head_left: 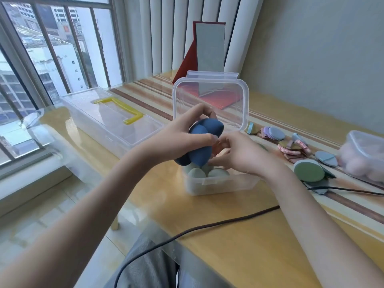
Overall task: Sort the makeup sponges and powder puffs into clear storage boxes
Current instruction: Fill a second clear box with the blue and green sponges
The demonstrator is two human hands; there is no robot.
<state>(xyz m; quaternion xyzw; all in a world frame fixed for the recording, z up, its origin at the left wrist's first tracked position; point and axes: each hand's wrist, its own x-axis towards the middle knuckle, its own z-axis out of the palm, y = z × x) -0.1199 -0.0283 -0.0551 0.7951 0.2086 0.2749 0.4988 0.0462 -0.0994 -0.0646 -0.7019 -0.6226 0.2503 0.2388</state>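
On the striped surface [259,235], an open clear box [220,183] sits directly below the left hand [176,138], whose grip curls round several blue sponges [204,142], long axes pointing down; the right hand [239,156], fingers loosely bent, steadies them from beside.

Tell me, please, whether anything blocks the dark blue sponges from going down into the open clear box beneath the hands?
Nothing visible bars the way: the lid stands open behind. Pale green sponges already lie in the clear box, beneath the dark blue sponges that the left hand grips.
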